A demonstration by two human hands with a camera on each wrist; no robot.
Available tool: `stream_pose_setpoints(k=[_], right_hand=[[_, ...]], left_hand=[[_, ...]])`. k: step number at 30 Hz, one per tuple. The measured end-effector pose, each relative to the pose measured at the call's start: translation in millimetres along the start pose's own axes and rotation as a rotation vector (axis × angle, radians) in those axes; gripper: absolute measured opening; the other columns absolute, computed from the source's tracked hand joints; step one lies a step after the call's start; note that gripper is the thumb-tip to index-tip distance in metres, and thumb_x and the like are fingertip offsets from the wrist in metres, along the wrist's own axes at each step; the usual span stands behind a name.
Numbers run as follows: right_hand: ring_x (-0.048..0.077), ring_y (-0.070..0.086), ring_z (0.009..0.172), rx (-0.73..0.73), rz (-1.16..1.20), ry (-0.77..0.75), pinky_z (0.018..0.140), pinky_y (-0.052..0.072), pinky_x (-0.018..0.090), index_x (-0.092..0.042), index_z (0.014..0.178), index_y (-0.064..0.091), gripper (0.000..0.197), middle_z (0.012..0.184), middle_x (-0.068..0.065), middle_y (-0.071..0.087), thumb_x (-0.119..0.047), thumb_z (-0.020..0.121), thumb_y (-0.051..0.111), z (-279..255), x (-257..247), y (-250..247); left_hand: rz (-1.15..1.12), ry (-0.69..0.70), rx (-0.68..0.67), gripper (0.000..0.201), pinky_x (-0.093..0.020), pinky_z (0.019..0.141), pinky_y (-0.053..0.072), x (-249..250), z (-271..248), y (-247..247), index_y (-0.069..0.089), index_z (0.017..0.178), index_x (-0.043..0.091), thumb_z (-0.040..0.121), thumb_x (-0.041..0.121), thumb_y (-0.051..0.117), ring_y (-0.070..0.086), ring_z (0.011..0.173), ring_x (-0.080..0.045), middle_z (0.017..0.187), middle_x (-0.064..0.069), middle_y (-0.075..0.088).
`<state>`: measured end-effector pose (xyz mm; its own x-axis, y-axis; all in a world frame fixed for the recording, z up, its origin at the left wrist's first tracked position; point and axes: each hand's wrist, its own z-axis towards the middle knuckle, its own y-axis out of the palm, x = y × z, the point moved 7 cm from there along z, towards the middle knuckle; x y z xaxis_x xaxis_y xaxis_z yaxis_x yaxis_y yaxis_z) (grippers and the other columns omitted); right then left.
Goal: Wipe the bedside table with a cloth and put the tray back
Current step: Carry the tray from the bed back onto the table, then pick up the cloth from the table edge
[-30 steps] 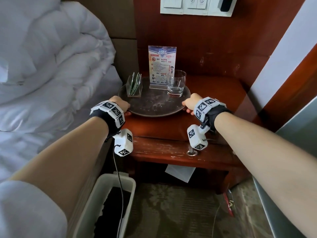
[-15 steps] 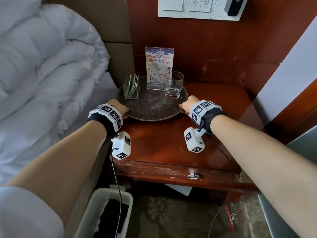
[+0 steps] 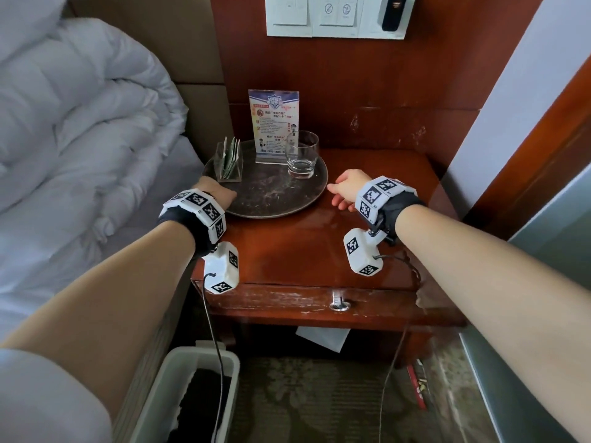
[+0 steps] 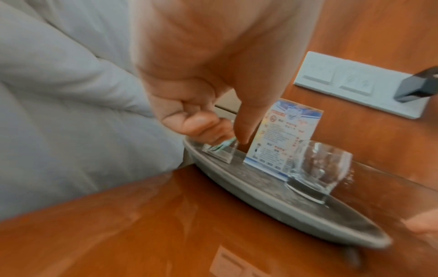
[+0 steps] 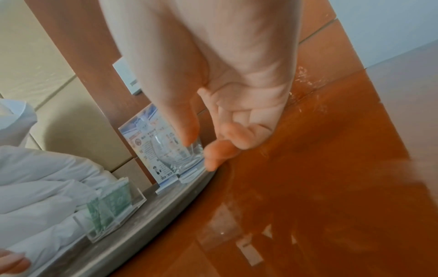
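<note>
While the head view looks down, the round metal tray (image 3: 271, 190) sits at the back left of the worktop (image 3: 313, 251), carrying a drinking glass (image 3: 301, 154), a sign stand (image 3: 274, 124) and a packet holder (image 3: 229, 163). Left hand (image 3: 217, 195) lies at its near-left rim; right hand (image 3: 347, 188) is just off the right rim, fingers loose.

Left wrist view: fingers curled, thumb extended; blur hides whether they pinch the rim.

Right wrist view: relaxed fingertips (image 5: 214, 155) at the tray edge, holding nothing.

Judgement: release gently, keep the glass upright.
</note>
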<state>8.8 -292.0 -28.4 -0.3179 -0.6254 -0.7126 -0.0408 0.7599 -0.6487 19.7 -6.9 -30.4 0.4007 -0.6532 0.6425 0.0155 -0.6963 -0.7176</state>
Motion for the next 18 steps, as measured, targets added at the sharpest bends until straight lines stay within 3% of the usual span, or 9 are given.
stream_pose_setpoints(k=[2, 5, 11, 18], right_hand=[[0.011, 0.053, 0.051, -0.001, -0.007, -0.013, 0.039, 0.038, 0.018, -0.002, 0.129, 0.049, 0.039, 0.067, 0.001, 0.060, -0.024, 0.097, 0.051, -16, 10, -7], [0.010, 0.053, 0.051, 0.024, -0.042, -0.026, 0.039, 0.039, 0.016, -0.002, 0.128, 0.051, 0.037, 0.067, 0.000, 0.060, -0.023, 0.098, 0.050, -44, 25, -23], [0.011, 0.054, 0.054, 0.135, -0.051, -0.012, 0.048, 0.039, 0.020, -0.004, 0.122, 0.056, 0.033, 0.069, 0.000, 0.062, -0.025, 0.097, 0.050, -100, 64, -63], [0.022, 0.057, 0.063, 0.258, -0.138, 0.119, 0.057, 0.044, 0.028, 0.002, 0.110, 0.065, 0.032, 0.078, 0.010, 0.063, -0.023, 0.096, 0.051, -155, 116, -103]], left_hand=[[-0.019, 0.032, -0.021, 0.045, -0.042, 0.090, 0.054, 3, -11, 11, 0.060, 0.115, 0.000, 0.082, 0.031, 0.067, 0.067, 0.099, -0.036, 0.108, -0.020, 0.068], [-0.024, 0.099, -0.065, 0.033, -0.032, 0.068, 0.052, 13, -42, 24, 0.063, 0.099, -0.001, 0.087, 0.029, 0.063, 0.061, 0.063, -0.026, 0.083, -0.015, 0.067], [-0.001, 0.245, -0.082, 0.023, -0.040, 0.079, 0.056, 33, -110, 44, 0.058, 0.077, 0.006, 0.086, 0.027, 0.064, 0.059, 0.067, -0.026, 0.075, -0.013, 0.064], [-0.012, 0.358, -0.177, 0.030, -0.037, 0.071, 0.053, 44, -164, 76, 0.052, 0.064, 0.009, 0.090, 0.021, 0.059, 0.055, 0.051, -0.022, 0.061, -0.010, 0.062]])
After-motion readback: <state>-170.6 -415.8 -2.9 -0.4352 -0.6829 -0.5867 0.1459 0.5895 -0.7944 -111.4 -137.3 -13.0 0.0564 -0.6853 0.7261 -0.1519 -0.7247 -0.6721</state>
